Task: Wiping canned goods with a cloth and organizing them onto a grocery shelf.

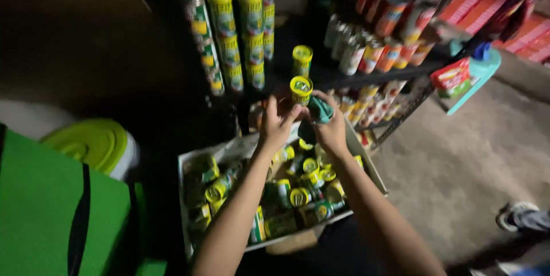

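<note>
a small can with a yellow lid (301,89) is held up just above the middle of the view, over the far edge of an open cardboard box (366,164). the left hand (277,122) is at 7 o'clock of the can, and its fingers are closed around the can's body. the right hand (331,127) is at 4 o'clock of the can, and it is clamped on a teal cloth (319,110) which touches the side of the can.

under both hands, the box is full of similar cans with yellow lids (299,196), lying in all directions. at 12 o'clock of the held can, one more can (302,59) stands on a dark shelf. at 10 o'clock are tall stacks of green and yellow cans (235,29). at 2 o'clock are rows of red and orange cans (389,47). far at 8 o'clock is a yellow-green round lid (91,144), beside a green bag (46,213).
</note>
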